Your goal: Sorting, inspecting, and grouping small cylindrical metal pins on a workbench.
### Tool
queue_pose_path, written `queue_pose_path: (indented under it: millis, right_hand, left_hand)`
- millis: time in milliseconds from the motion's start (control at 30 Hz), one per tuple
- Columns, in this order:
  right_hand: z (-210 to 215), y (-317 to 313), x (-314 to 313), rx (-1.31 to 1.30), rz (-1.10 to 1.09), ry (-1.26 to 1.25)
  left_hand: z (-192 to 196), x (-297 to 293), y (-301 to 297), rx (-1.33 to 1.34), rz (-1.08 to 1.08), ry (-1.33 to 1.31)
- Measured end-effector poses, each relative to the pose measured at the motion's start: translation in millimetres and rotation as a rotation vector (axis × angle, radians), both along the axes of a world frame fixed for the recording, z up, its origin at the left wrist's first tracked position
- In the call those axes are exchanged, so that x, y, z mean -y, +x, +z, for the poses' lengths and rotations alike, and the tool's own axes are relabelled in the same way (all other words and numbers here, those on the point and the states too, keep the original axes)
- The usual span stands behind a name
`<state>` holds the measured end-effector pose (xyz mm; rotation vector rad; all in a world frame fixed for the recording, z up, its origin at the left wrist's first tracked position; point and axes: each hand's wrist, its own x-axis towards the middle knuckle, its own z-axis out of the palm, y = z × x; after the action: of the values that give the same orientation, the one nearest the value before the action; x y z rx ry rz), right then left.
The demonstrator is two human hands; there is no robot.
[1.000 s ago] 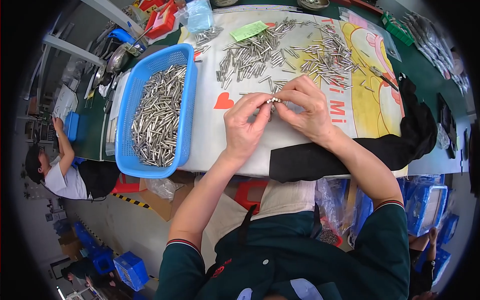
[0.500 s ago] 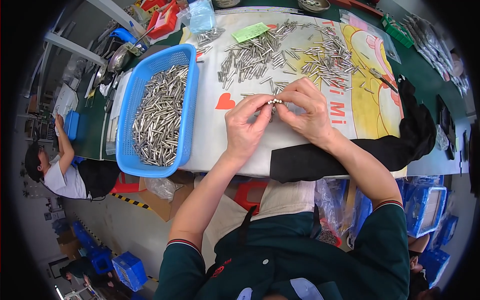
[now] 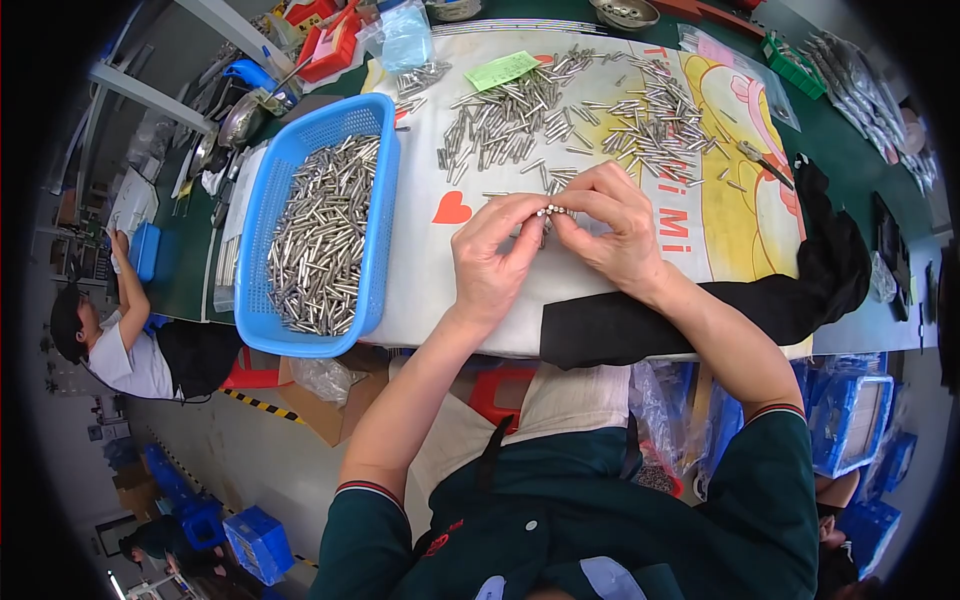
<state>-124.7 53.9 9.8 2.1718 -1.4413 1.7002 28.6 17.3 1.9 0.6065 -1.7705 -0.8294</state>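
Both hands [image 3: 552, 240] pinch small metal pins [image 3: 548, 213] | pin ends hidden.

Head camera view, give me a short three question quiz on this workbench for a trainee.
1. True or false: the blue basket sits to the left of the left hand.
2. Multiple choice: what do both hands pinch between their fingertips? A) a small metal pin B) a pair of scissors C) a red heart sticker
3. Fill in: the loose metal pins lie on the printed ___ spread over the table.

Key
1. True; the basket holds a heap of metal pins.
2. A; the right hand meets the left over it.
3. Cloth; it is mostly white with a yellow picture.
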Motion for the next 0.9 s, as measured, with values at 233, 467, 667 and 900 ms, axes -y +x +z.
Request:
queue_pose_path:
  millis: [233, 467, 667, 900]
  right_hand:
    - [-2.5, -0.2, 1.1, 0.039, 0.017, 0.031]
    - [-1.8, -0.4, 0.6, 0.039, 0.022, 0.033]
    - [-2.1, -0.6, 0.9, 0.036, 0.022, 0.027]
    - [-2.2, -0.6, 0.9, 0.036, 0.022, 0.022]
  left_hand:
    - [2.5, -0.3, 0.1, 0.019, 0.011, -0.048]
    - [1.3, -0.3, 0.4, 0.017, -0.010, -0.010]
    - [1.5, 0.4, 0.4, 0.012, -0.007, -0.019]
    - [1.2, 0.9, 1.6, 0.020, -0.008, -0.042]
